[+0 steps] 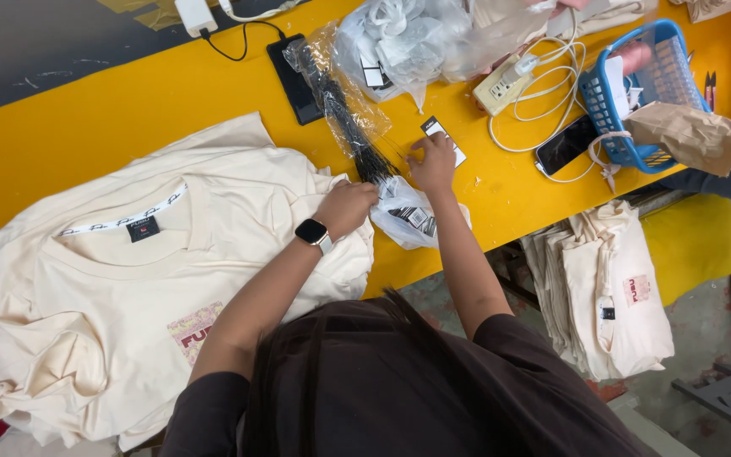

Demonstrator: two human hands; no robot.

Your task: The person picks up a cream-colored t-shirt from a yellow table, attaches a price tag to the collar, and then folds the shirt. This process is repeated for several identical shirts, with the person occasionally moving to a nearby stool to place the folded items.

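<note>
My left hand (pixel 347 206), with a smartwatch on its wrist, is closed on the top of a small clear plastic bag (pixel 408 216) of hang tags near the edge of the yellow table (pixel 86 118). My right hand (pixel 433 161) reaches just beyond it, fingertips on a black and white tag (pixel 438 132) lying on the table. A clear bag of thin black tag strings (pixel 344 106) runs from the bag toward the far side. A cream T-shirt (pixel 112 279) with a small printed chest patch lies spread flat to the left, under my left forearm.
A blue plastic basket (pixel 636 85) with crumpled brown paper stands at the far right, beside a phone (pixel 565 144), a white power strip (pixel 505 85) and cables. Crumpled clear bags (pixel 399 38) and a black tablet (pixel 294 76) lie further back. Folded cream shirts (pixel 611 296) are stacked below the table.
</note>
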